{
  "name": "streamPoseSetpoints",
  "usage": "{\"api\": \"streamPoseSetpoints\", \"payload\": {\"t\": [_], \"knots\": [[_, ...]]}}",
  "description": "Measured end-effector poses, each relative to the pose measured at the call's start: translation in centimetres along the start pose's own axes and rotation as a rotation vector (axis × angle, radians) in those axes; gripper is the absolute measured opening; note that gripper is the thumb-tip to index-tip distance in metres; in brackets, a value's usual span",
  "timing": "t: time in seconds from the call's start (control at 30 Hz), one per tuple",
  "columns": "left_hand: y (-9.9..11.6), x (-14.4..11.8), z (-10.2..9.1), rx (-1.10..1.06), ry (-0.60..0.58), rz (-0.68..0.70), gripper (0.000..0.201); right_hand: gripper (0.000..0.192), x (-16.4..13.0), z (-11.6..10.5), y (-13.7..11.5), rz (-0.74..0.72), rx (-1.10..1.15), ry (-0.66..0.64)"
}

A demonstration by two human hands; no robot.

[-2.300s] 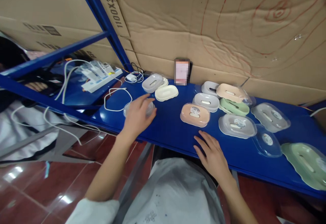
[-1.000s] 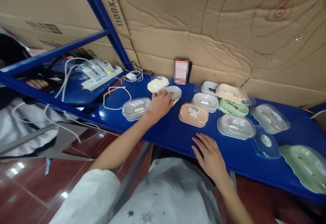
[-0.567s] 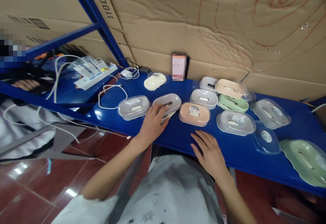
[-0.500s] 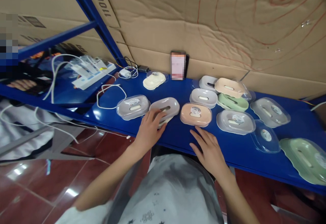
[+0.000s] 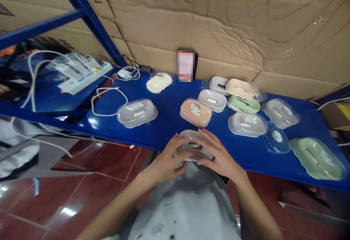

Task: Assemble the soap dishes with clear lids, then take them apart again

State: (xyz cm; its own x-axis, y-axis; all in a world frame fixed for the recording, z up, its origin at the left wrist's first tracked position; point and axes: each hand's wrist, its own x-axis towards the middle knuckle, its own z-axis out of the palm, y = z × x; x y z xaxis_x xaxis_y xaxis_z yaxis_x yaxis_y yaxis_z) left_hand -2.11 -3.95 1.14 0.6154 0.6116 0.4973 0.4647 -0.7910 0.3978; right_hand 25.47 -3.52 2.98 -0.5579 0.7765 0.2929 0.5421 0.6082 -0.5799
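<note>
Close to my body, at the front edge of the blue table, a grey soap dish (image 5: 192, 146) with a clear cover is held between both hands. My left hand (image 5: 171, 160) grips its left end, thumb at the near side. My right hand (image 5: 218, 154) closes round its right end. Just beyond it lies an orange soap dish (image 5: 195, 113) with a stickered clear lid. A covered grey soap dish (image 5: 137, 113) sits to the left. To the right are another covered pale grey dish (image 5: 247, 124) and a loose clear lid (image 5: 276, 138).
Several more soap dishes, including a green one (image 5: 317, 158) and a cream one (image 5: 159, 83), lie about the blue table (image 5: 166, 109). A phone (image 5: 186, 65) leans on the cardboard. White cables and a power strip (image 5: 84, 81) are at left, by a blue frame post (image 5: 94, 28).
My left hand has brought the grey dish right and toward my body. My right hand has moved in onto its right end. The orange dish now sits turned, against a grey one.
</note>
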Motion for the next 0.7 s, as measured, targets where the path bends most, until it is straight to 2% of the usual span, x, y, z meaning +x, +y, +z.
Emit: {"api": "streamPoseSetpoints", "payload": {"t": [0.07, 0.2, 0.27, 0.33, 0.47, 0.6, 0.7], "knots": [[-0.5, 0.9, 0.4, -0.019, 0.007, -0.018, 0.066, 0.066, -1.4, -0.7, -0.1, 0.021, -0.057, 0.000], [-1.1, 1.7, 0.4, -0.106, -0.061, -0.189, 0.094, 0.052, -3.0, -2.2, -0.6, 0.109, -0.208, 0.031], [-1.3, 1.9, 0.2, -0.191, -0.106, -0.247, 0.103, 0.046, -3.0, -2.6, -0.8, 0.096, -0.238, 0.029], [-1.5, 2.4, 0.0, -0.269, -0.149, -0.243, 0.109, 0.045, -2.5, -2.6, -1.1, 0.041, -0.252, -0.004], [-2.3, 3.5, 0.0, -0.304, -0.243, -0.161, 0.110, 0.048, -1.3, -2.0, -1.1, -0.083, -0.300, -0.139], [-2.8, 3.8, 0.1, -0.153, -0.267, -0.035, 0.103, 0.047, -0.7, -1.4, -0.9, -0.102, -0.365, -0.184], [-3.0, 3.9, -1.4, -0.066, -0.262, 0.000, 0.095, 0.048, -0.7, -0.8, -1.0, -0.106, -0.392, -0.190]]}}
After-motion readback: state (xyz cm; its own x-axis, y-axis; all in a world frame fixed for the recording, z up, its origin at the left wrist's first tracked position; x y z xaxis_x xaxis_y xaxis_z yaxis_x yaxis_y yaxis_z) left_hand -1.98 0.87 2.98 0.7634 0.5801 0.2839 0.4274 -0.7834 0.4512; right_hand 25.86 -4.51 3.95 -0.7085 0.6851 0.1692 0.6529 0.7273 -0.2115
